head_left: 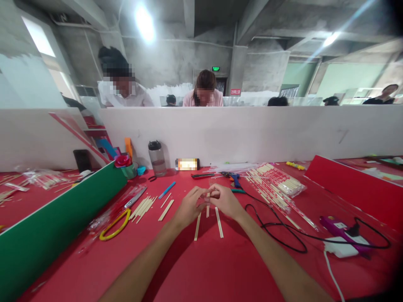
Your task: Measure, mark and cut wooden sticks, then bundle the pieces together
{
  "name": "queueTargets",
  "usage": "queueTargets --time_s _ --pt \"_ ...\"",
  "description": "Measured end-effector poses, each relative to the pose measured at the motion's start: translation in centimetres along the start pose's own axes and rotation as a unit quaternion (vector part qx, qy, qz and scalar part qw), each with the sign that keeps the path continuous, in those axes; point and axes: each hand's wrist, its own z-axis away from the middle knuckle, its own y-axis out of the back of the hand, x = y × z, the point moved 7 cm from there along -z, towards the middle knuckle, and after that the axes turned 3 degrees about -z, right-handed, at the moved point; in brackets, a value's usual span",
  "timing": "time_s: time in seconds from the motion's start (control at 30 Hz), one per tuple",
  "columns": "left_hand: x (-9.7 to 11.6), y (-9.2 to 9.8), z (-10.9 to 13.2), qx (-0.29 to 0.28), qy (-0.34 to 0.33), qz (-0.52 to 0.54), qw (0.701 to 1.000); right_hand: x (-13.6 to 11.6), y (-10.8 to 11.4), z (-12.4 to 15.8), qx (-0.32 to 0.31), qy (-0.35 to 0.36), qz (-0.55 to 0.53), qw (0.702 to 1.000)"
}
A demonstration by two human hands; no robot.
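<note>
over red table (208,268) — hands (190,205) (225,200), close together; sticks (219,222) beneath

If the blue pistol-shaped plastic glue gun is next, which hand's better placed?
Likely the right hand: the blue plastic glue gun lies just beyond it; the left hand is farther off. Both are at thin pale wooden sticks.

Red tabletop (201,277), green divider (66,214) on left, red divider (352,188) on right. Between: loose pale sticks (145,208) in small bunches, blue pen (167,190), yellow-handled tool (128,215). Toward back: upright bottle (156,157), phone (188,164), blue glue gun (235,180). Right side: packaged sticks (291,181), yellow marker (295,166), purple device (335,225), white adapter (341,248) just beside.
</note>
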Motion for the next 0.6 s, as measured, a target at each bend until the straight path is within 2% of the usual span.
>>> queueTargets --time_s 0.23,0.6 --pt "-0.2 -0.1 0.3 -0.008 -0.041 -0.011 0.999 0.7 0.1 -0.2 -0.002 0.001 0.014 1.000" --pt "0.4 0.4 0.3 -0.031 -0.061 0.025 0.997 -0.6 0.4 -0.1 -0.002 0.043 0.026 0.999"
